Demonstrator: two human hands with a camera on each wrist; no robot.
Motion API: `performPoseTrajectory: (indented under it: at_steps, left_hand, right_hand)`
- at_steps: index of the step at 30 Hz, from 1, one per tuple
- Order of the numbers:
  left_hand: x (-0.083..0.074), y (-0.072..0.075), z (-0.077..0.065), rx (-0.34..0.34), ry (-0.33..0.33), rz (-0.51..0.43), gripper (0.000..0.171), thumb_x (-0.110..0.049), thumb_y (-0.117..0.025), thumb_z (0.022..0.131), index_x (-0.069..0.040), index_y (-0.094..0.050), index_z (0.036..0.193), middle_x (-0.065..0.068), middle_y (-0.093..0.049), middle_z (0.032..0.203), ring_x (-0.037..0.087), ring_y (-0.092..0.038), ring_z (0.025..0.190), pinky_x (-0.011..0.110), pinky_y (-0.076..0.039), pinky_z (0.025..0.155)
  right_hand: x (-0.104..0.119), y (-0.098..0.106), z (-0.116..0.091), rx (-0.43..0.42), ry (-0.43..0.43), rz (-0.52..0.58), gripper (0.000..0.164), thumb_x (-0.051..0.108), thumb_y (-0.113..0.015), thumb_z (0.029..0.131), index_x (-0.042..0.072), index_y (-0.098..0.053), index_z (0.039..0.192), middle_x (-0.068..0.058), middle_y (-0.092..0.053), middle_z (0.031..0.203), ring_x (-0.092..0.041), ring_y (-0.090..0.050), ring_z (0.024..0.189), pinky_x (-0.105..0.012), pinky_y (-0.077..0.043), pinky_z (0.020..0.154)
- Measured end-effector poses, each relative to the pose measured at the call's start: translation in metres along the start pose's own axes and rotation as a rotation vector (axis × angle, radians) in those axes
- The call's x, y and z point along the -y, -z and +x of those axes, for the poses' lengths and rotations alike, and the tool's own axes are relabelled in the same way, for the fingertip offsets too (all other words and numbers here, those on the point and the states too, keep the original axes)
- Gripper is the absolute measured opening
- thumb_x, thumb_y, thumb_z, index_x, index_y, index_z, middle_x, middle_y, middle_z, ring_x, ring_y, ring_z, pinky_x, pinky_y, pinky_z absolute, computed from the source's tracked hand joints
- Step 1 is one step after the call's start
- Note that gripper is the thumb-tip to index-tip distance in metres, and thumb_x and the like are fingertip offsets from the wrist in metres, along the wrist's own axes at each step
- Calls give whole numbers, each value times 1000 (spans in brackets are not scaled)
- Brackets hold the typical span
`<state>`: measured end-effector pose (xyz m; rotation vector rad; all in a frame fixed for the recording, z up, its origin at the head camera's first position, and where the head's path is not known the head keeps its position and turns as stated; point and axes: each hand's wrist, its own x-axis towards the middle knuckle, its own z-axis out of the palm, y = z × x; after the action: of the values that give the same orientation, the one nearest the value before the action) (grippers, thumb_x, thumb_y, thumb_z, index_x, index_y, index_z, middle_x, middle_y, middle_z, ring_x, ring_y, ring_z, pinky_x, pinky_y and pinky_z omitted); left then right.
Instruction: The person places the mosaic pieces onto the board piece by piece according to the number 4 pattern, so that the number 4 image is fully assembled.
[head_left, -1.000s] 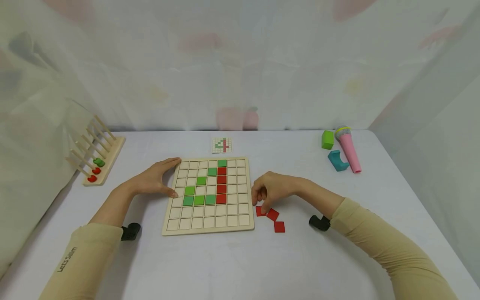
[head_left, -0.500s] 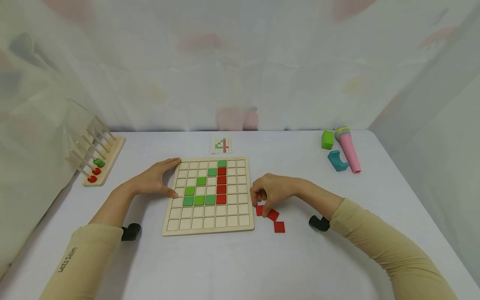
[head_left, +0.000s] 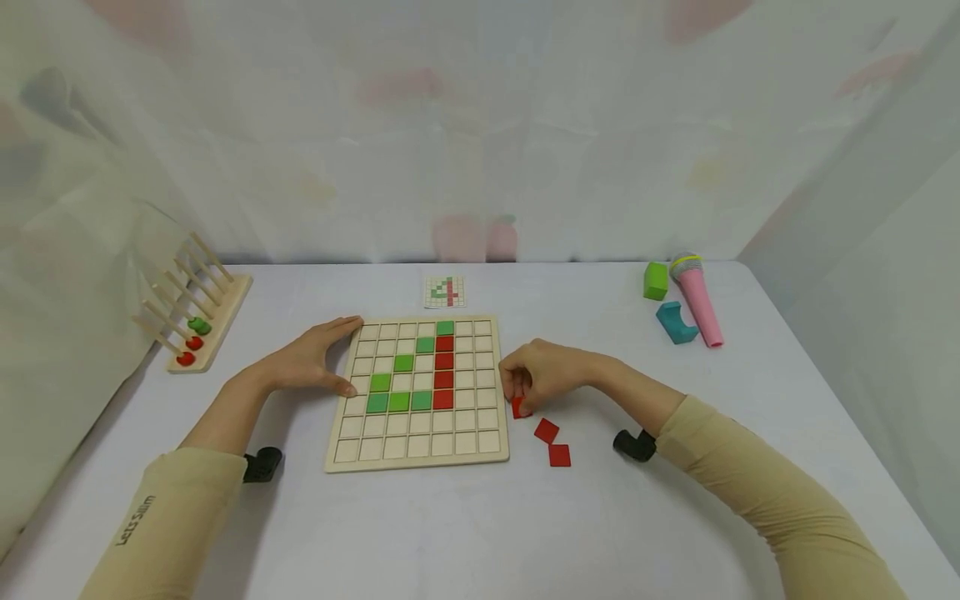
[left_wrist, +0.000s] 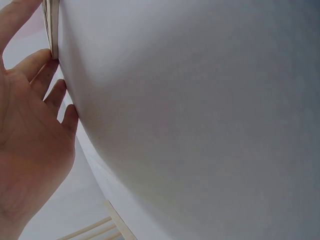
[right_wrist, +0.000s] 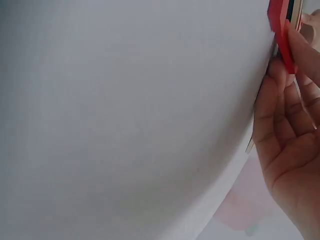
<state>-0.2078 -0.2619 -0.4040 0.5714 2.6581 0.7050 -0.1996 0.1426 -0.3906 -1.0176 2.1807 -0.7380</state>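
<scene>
A square wooden grid board [head_left: 420, 464] lies flat mid-table in the head view. Green tiles [head_left: 400, 402] and a column of red tiles [head_left: 444, 361] fill some of its cells. My left hand [head_left: 303, 360] rests against the board's left side, thumb on the edge and fingers extended to the far corner. Just right of the board, my right hand [head_left: 551, 369] pinches a red tile [right_wrist: 285, 47] between thumb and finger, close to the tabletop. Two loose red tiles, one tilted [head_left: 547, 431] and one squarer [head_left: 559, 455], lie on the table below that hand.
Behind the board lies a small pattern card [head_left: 445, 292]. A wooden peg stand [head_left: 232, 302] with red and green beads is at the far left. Back right hold a green block [head_left: 656, 282], a teal curved piece [head_left: 677, 323] and a pink toy microphone [head_left: 701, 310].
My right hand has taken a red tile from the loose group and shifted it slightly away from me, apart from the other two. My left hand has stayed in place.
</scene>
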Motion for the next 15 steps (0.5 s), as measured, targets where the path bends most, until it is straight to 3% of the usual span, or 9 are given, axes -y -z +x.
performPoseTrajectory:
  at_steps: [15]
  left_hand:
    - [1, 0, 0, -3, -20, 3, 120, -39, -89, 64, 1, -23, 156, 26, -20, 163, 51, -12, 151, 69, -13, 120]
  right_hand:
    - [15, 11, 11, -93, -45, -28, 11, 10, -80, 78, 17, -73, 81, 5, -71, 73, -7, -63, 68, -22, -51, 65]
